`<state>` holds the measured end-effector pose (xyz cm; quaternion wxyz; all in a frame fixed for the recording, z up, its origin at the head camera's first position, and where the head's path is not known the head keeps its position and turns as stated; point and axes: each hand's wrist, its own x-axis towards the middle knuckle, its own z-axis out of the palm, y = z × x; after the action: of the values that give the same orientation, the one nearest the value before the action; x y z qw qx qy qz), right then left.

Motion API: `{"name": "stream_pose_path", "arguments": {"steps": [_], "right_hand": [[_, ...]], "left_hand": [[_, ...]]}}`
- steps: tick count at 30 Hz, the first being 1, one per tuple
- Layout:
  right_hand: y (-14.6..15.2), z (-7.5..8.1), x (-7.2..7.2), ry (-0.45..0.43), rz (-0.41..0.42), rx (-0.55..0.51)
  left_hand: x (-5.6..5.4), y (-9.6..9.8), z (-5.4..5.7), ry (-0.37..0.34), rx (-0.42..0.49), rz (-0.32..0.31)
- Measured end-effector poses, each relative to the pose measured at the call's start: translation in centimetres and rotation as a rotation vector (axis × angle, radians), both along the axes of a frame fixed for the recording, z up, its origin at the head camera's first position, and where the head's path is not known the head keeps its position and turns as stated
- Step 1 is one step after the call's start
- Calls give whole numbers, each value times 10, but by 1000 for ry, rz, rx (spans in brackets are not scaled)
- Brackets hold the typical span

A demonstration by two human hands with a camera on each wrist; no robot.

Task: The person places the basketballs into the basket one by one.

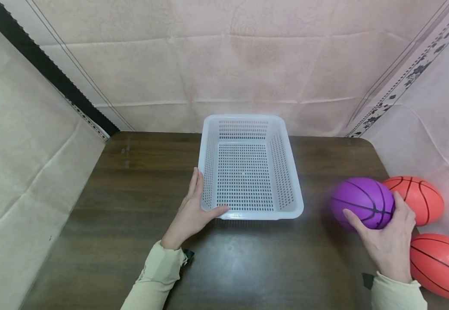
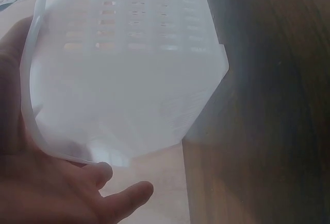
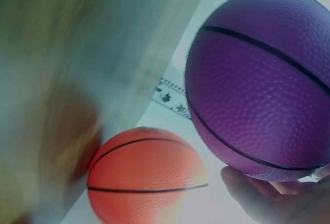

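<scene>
A white plastic basket (image 1: 243, 172) with slotted walls and floor stands on the table. My left hand (image 1: 191, 211) grips its near left corner, thumb over the rim and fingers along the outer side. The left wrist view shows the basket wall (image 2: 118, 90) close up, with the left hand (image 2: 56, 183) around its edge. On the right, my right hand (image 1: 391, 237) holds a purple toy basketball (image 1: 360, 202) between thumb and fingers. In the right wrist view the purple ball (image 3: 263, 85) appears raised, above the level of an orange ball (image 3: 144, 172).
Two orange basketballs lie at the table's right side, one (image 1: 418, 198) behind the right hand and another (image 1: 445, 267) beside the right wrist. The dark wooden table (image 1: 108, 241) is enclosed by pale cloth walls (image 1: 216, 69) at the back and both sides.
</scene>
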<state>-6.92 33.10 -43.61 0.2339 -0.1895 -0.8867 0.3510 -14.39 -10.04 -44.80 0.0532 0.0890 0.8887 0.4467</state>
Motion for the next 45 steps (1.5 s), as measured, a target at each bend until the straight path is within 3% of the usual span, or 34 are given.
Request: {"name": "stream_pose_path", "arguments": {"steps": [8, 20, 24, 33, 45], "right_hand": [[-18, 12, -5, 167, 5, -39], [-55, 18, -23, 376, 147, -94], [-68, 25, -29, 390, 182, -114], [-112, 57, -25, 367, 261, -154], [-102, 26, -40, 364, 401, -96]], "left_hand": [[-1, 2, -2, 13, 24, -1], [-1, 3, -3, 4, 38, 10], [0, 2, -2, 4, 40, 20], [0, 1, -5, -1, 50, 20], [-1, 1, -7, 4, 42, 20]]}}
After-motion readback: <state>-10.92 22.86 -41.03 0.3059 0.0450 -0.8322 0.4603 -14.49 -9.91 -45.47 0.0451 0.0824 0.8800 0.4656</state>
